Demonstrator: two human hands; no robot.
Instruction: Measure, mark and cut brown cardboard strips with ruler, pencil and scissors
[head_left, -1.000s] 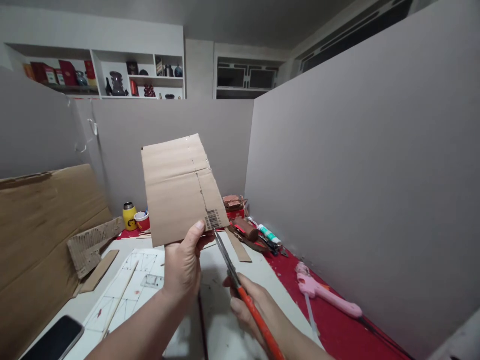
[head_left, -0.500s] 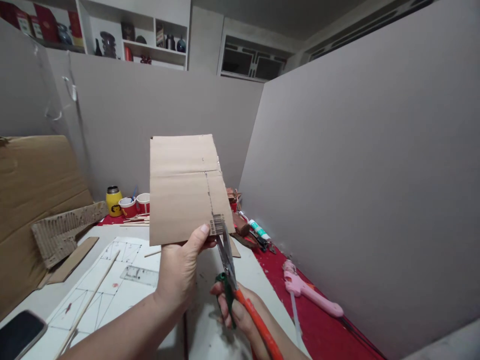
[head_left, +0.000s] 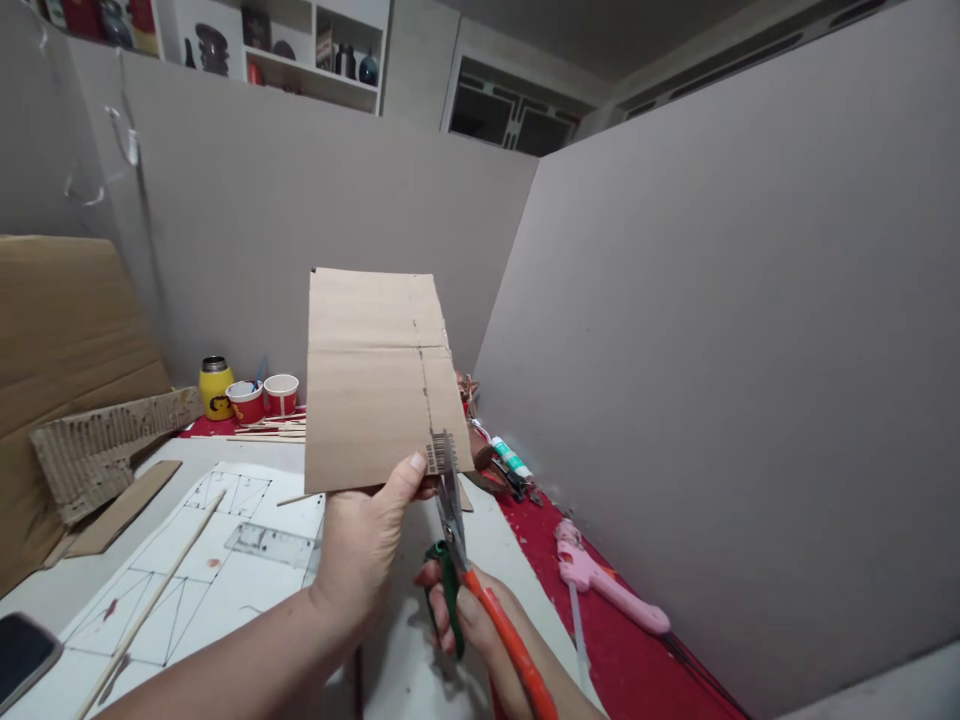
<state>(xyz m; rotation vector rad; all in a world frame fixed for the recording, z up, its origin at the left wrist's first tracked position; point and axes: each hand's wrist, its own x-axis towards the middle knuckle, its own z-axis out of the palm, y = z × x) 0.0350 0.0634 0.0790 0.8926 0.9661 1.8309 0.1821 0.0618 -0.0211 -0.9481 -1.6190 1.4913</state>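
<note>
A flat piece of brown cardboard (head_left: pixel 367 390) stands raised over the table, gripped at its lower edge by my left hand (head_left: pixel 367 540), thumb in front. A crease crosses it, and a pen line runs down its right part to a printed barcode. My right hand (head_left: pixel 465 620) is closed on scissors (head_left: pixel 450 510) with one orange and one green handle. The scissor blades straddle the cardboard's bottom edge at the barcode, to the right of my left thumb. My left fingertips are mostly hidden behind the cardboard.
On the left lie a paper with a drawn truss pattern (head_left: pixel 172 600), a clear ruler (head_left: pixel 274 545), a wooden stick (head_left: pixel 165 590) and a phone (head_left: pixel 26 655). Cardboard pieces (head_left: pixel 67 380) lean behind them. A pink glue gun (head_left: pixel 607 585) rests on red cloth at right. Cups (head_left: pixel 281 393) and a yellow jar (head_left: pixel 216 388) stand behind.
The view has shifted slightly, so the table things sit further left and higher. Both hands still hold the cardboard and scissors in nearly the same arrangement, with the blades at the barcode.
</note>
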